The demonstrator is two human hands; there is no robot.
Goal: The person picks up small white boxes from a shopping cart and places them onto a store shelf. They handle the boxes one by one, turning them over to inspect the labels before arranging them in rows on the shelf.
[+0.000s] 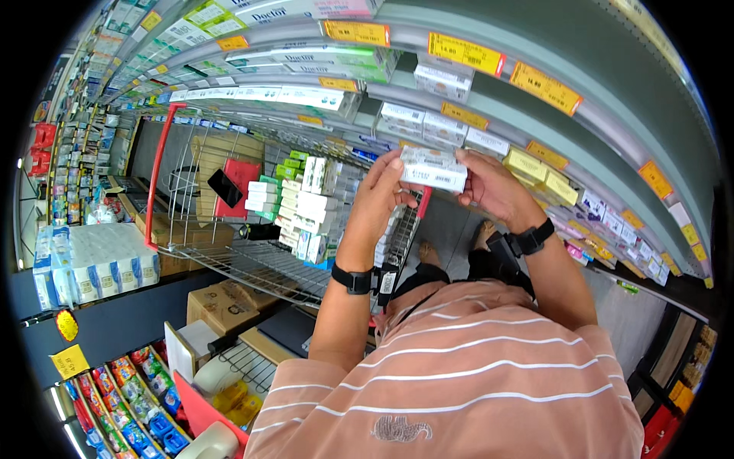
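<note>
Both hands hold a small white carton [434, 170] in front of the store shelf. My left hand [381, 189] grips its left end, with the thumb on the top edge. At the right end, my right hand [493, 182] has its thumb at the upper corner and its fingers curled beside it. Behind the carton, similar white boxes [444, 127] stand on a shelf, with yellow boxes [540, 170] to their right. Left of my left hand, a wire shopping cart [252, 258] carries stacked small cartons [309, 206], white and green.
A black phone [225, 188] lies at the red panel in the cart. Long toothpaste cartons [298, 98] fill shelves at the upper left, above orange price tags. Cardboard boxes [221, 307] and wrapped paper packs [103, 264] stand left of the cart. Hanging colourful packets [126, 396] are at the lower left.
</note>
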